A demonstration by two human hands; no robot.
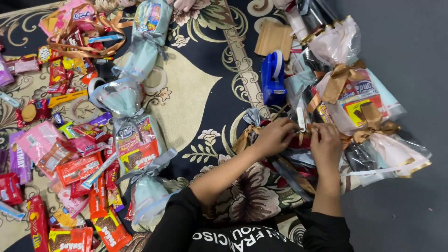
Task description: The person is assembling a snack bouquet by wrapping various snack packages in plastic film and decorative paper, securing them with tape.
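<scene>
Fingers of the left hand (274,136) and right hand (325,142) curl shut, pinching a gold ribbon (304,135) on the dark-wrapped snack bundle (298,163) on the carpet (196,100). Two blue-wrapped bundles (140,135) lie leftward, one gold-ribboned bundle (359,107) just right, and one blue tape dispenser (273,77) above.

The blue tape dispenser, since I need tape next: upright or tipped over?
Upright: the blue tape dispenser stands on its base on the carpet, roll showing on top.
</scene>
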